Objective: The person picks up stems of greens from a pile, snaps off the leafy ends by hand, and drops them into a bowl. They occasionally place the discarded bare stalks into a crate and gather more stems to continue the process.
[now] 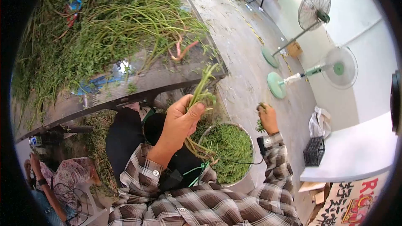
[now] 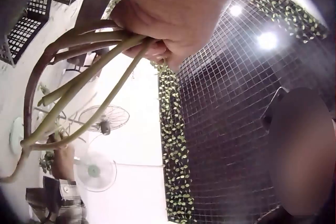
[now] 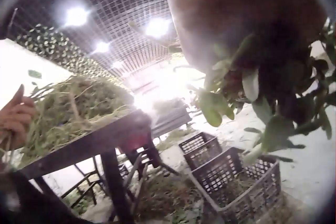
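Observation:
In the head view the left hand (image 1: pixel 178 123) grips a bunch of green stems (image 1: pixel 202 84) between thumb and curled fingers, in front of the table edge. The left wrist view shows thick stems (image 2: pixel 79 85) hanging out of that hand (image 2: pixel 168 14). Off to the right, the right hand (image 1: pixel 269 119) holds leafy green sprigs (image 1: pixel 260 125), apart from the left hand. Seen close in the right wrist view, leaves (image 3: pixel 273 124) stick out below the right hand (image 3: pixel 241 14), whose fingers are in dark shadow. Between and below the hands stands a round basin (image 1: pixel 252 150) filled with cut greens (image 1: pixel 228 152).
A dark table (image 1: pixel 159 75) at the upper left bears a large heap of stems (image 1: pixel 125 25). Two fans (image 1: pixel 314 8) stand on the floor at the right. A white table (image 1: pixel 351 150) and black crate (image 1: pixel 314 150) are at the far right. Another person (image 1: pixel 63 180) sits lower left.

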### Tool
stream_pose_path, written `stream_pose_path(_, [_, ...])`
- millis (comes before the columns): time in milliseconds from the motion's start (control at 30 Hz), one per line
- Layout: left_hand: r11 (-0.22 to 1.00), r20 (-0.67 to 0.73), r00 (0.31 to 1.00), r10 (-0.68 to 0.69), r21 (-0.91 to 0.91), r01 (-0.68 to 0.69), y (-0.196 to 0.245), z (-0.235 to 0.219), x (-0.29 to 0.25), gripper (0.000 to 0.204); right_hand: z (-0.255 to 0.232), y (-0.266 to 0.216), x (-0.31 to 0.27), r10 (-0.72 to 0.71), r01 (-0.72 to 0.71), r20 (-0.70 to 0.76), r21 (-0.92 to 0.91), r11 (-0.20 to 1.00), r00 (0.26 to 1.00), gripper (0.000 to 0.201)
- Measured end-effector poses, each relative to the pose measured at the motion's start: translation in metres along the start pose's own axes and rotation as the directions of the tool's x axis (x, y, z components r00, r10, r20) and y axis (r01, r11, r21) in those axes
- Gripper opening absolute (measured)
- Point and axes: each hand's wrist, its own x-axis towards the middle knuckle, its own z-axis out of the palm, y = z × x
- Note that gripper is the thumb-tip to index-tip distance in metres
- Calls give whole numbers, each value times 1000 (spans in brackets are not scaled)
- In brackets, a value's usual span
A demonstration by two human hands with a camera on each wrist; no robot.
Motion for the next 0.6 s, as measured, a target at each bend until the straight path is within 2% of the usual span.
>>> stream_pose_path(33, [1000,-32,999,-8,26,9,-3,2,2,22,1,-21,-2,-54,55,28,-25,998,998,12])
stream_pose_path(67, [998,-67,998,-9,55,13,-5,3,3,23,5,-34,-3,-39,39,28,-19,999,999,12])
stream_pose_path(133, [997,-75,997,-27,69,32,-8,3,5,25,11,-62,1,-238,239,22,-60,969,971,12])
stream_pose_path(167, [997,-72,997,-23,72,28,-11,3,7,23,9,-79,1,-239,240,19,-55,969,971,12])
stream_pose_path(233, [997,-73,997,-14,77,20,-11,3,8,22,2,-115,1,-411,429,142,-133,893,900,19])
stream_pose_path(267, [993,-89,996,-30,110,40,-10,4,8,20,2,-126,2,-415,432,141,-129,893,899,19])
stream_pose_path(333, [987,-110,993,-49,146,65,-13,6,7,20,4,-142,2,-554,591,213,-199,782,805,19])
stream_pose_path(367, [957,-88,994,68,286,-40,-19,8,9,20,5,-149,3,-607,639,203,-200,743,768,16])
stream_pose_path(400, [897,-48,982,181,418,-145,-25,8,10,21,6,-155,2,-609,640,201,-197,742,767,16])
stream_pose_path(467, [886,-14,979,203,429,-178,-29,6,8,24,6,-165,1,-633,660,191,-269,702,751,14])
stream_pose_path(533, [777,-17,994,108,625,-74,-21,10,4,27,7,-173,2,-629,656,194,-300,692,753,13])
stream_pose_path(567, [785,-17,998,54,619,-32,-18,11,4,27,7,-176,2,-623,650,197,-331,684,757,13])
stream_pose_path(600, [787,-21,998,57,616,-33,-16,13,3,27,8,-179,3,-626,654,200,-331,680,753,13])
